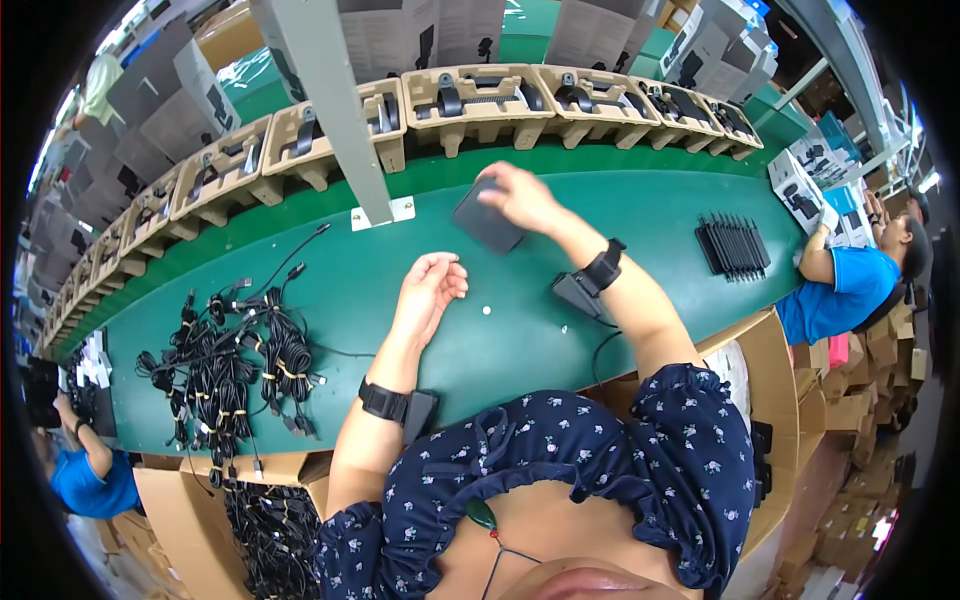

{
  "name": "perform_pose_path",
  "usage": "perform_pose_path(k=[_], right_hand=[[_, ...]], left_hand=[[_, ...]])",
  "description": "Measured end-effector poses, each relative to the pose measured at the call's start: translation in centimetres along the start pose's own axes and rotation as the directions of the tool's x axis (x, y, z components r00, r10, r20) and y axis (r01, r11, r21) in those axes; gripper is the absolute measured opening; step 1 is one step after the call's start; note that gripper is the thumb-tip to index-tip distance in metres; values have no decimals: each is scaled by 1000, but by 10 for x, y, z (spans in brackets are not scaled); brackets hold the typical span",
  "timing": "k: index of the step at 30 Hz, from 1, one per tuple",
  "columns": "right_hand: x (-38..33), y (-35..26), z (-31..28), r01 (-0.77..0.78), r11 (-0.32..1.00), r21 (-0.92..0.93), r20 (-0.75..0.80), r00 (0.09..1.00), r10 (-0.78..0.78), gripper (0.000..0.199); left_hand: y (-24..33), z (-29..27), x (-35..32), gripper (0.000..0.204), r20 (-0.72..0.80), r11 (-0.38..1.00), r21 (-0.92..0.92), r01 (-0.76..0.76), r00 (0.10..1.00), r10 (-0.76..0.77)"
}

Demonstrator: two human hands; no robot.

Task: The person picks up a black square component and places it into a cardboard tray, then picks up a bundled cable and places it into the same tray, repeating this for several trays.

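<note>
My right hand (522,198) has its thumb and fingers closed on the upper end of a flat, dark rectangular piece (487,222), tilted just above the green table or touching it; I cannot tell which. Its kind is not clear. My left hand (432,284) is nearby, lower and to the left, palm turned inward with loosely bent fingers and nothing in them. Left of that hand lies a heap of black cables (225,370), bundled with pale ties. Each of my wrists wears a black strap with a small dark device on it.
Brown moulded trays (478,118) holding black parts line a raised ledge behind the green table (640,240). A grey post (340,110) is bolted down at the table. Black slim rods (732,247) lie in a row at right. Open cartons stand below; blue-shirted people (850,285) work at both ends.
</note>
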State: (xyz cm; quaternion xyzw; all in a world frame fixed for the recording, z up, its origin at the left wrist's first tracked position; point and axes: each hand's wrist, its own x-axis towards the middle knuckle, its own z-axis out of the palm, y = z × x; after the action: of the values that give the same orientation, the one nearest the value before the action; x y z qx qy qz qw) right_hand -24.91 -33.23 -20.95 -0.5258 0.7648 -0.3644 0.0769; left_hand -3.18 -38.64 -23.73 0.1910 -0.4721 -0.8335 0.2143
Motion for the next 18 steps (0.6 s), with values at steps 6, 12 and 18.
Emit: perform_pose_path(k=[6,12,18], right_hand=[[61,67,-116,133,990,55,-833,552,-28,26],[93,162,-184,-68,993,94,-908,402,114,24],[117,207,-190,-224,974,33,-748,640,173,35]], left_hand=[[-1,0,-1,13,12,998,59,-4,1000,3],[-1,1,2,14,56,1000,22,17,998,-19],[5,3,-1,14,18,996,-35,80,997,-79]])
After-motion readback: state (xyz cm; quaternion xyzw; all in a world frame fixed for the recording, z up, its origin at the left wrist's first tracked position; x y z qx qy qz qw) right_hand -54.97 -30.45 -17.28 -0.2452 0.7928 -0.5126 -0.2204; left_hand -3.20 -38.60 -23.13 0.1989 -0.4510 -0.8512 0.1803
